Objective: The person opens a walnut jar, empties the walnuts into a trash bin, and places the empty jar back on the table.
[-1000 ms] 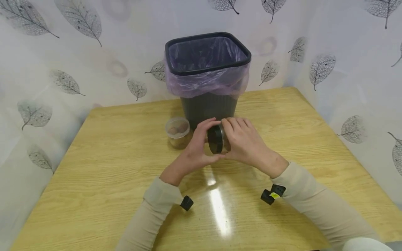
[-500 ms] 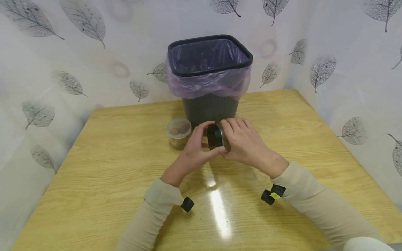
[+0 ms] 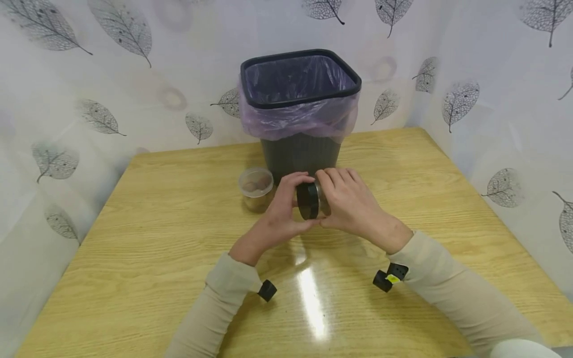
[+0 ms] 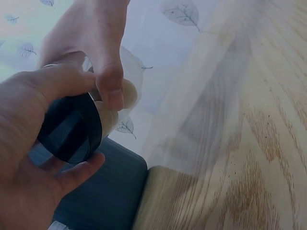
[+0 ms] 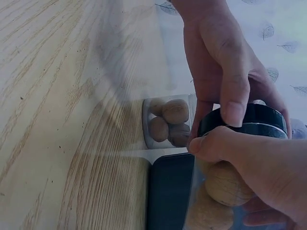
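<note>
A clear jar [image 5: 211, 206] with a black lid [image 3: 308, 201] is held on its side in front of the bin. Walnuts [image 5: 229, 184] show through its wall in the right wrist view. My right hand [image 3: 353, 204] grips the jar's body. My left hand [image 3: 279, 209] curls round the lid, thumb below and fingers above in the head view. In the right wrist view the lid sits at the jar's mouth, with the left thumb across its side. Left of the bin stands a clear tub [image 3: 258, 199] holding several walnuts [image 5: 175, 111].
A dark bin [image 3: 300, 156] with a purple liner bag [image 3: 297, 122] over its rim stands at the back, close behind the hands. The wooden table [image 3: 156, 238] meets a leaf-patterned wall covering [image 3: 152, 109] at the back and sides.
Half a second ago the left thumb lay higher against the lid and the fingers lay farther back; now the hand is turned round the lid again. The right hand stays on the jar.
</note>
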{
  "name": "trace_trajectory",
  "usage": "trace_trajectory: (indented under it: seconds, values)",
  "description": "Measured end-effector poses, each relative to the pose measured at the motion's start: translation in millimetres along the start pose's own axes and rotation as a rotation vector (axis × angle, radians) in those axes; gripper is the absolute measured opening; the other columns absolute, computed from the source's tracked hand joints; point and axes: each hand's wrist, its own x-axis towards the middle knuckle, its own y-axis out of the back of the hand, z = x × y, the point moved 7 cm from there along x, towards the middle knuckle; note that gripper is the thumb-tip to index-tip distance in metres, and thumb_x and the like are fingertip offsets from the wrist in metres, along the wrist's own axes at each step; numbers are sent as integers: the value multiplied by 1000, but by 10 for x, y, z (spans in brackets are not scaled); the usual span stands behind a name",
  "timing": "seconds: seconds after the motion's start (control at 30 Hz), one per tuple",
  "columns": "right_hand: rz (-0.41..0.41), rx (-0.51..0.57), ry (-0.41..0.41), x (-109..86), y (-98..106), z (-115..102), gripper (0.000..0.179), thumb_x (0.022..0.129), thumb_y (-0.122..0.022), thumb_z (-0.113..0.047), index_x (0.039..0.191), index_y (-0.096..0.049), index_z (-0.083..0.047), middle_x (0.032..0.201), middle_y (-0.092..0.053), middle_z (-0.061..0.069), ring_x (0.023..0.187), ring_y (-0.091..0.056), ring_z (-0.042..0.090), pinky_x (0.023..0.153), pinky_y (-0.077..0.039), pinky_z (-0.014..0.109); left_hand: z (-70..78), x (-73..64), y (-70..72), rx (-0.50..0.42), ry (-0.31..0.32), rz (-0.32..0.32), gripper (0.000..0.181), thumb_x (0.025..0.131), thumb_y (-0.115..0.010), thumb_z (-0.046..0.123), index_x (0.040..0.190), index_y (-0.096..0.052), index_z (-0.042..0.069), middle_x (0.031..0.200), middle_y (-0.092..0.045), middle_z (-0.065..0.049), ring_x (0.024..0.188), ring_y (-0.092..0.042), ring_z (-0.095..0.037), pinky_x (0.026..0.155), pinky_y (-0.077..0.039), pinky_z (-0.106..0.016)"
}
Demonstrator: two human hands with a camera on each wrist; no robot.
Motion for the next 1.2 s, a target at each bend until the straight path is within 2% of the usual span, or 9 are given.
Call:
trace_trajectory:
  seconds: [0.1, 0.2, 0.43, 0.63, 0.73, 0.83, 0.97, 1.03, 1.2]
  values:
    - [3, 5, 1, -5, 4, -1, 103, 50, -95, -49, 128, -53, 4, 117, -62, 21, 108, -60, 38, 94, -49, 51, -24, -5, 11, -30, 44, -1, 85, 77, -83, 5, 144, -33, 8, 146, -31, -17, 132, -41, -25, 81, -61, -35]
    - [3, 6, 5, -8, 2, -9, 100, 52, -94, -47, 128, -53, 4, 117, -62, 20, 108, -60, 38, 93, -49, 51, -55, -17, 18, -59, 116, 8, 84, 78, -83, 11, 145, -33, 12, 142, -36, -11, 124, -47, -23, 77, -61, -36]
    - [18, 3, 20, -6, -1, -30, 93, 57, -89, -45, 127, -54, 5, 117, -63, 21, 106, -60, 38, 92, -49, 50, -82, -33, 52, -52, 222, 68, 81, 79, -84, 22, 143, -37, 11, 138, -40, -9, 123, -48, -22, 93, -56, -41]
    - [23, -1, 23, -28, -4, -33, 93, 56, -89, -45, 127, -53, 4, 116, -63, 20, 105, -60, 37, 91, -50, 50, -152, -38, 51, -111, 319, 85, 75, 84, -80, 26, 144, -37, 11, 141, -45, -7, 122, -51, -22, 88, -58, -40]
    - [12, 0, 19, -33, -9, -31, 93, 57, -89, -45, 128, -53, 4, 117, -63, 20, 106, -60, 37, 92, -50, 50, -163, -35, 37, -139, 305, 70, 77, 86, -79, 23, 148, -34, 15, 145, -44, -9, 124, -51, -21, 84, -59, -38]
    - [1, 8, 12, -34, -10, -19, 95, 57, -90, -45, 129, -53, 4, 119, -62, 21, 107, -60, 37, 93, -49, 50, -130, -32, 10, -105, 222, 22, 86, 83, -82, 19, 151, -30, 18, 150, -38, -8, 128, -49, -20, 81, -60, -33]
    - [-2, 15, 4, -35, -2, 8, 100, 53, -94, -46, 130, -52, 4, 120, -62, 20, 108, -60, 37, 94, -49, 51, -80, -29, -11, -73, 127, -17, 91, 79, -83, 13, 152, -29, 18, 150, -34, -7, 128, -48, -22, 76, -61, -31]
    - [2, 12, 2, -32, 2, 18, 101, 52, -94, -45, 129, -53, 4, 120, -62, 20, 109, -60, 37, 94, -49, 50, -73, -23, -8, -79, 121, -11, 89, 80, -82, 12, 151, -30, 17, 148, -35, -8, 124, -51, -24, 74, -61, -34]
    - [11, 7, 2, -23, 5, 22, 95, 58, -90, -47, 129, -52, 4, 119, -62, 20, 108, -60, 37, 94, -49, 50, -100, -20, 25, -78, 193, 31, 84, 81, -83, 19, 149, -33, 17, 140, -43, -8, 117, -56, -25, 78, -61, -38]
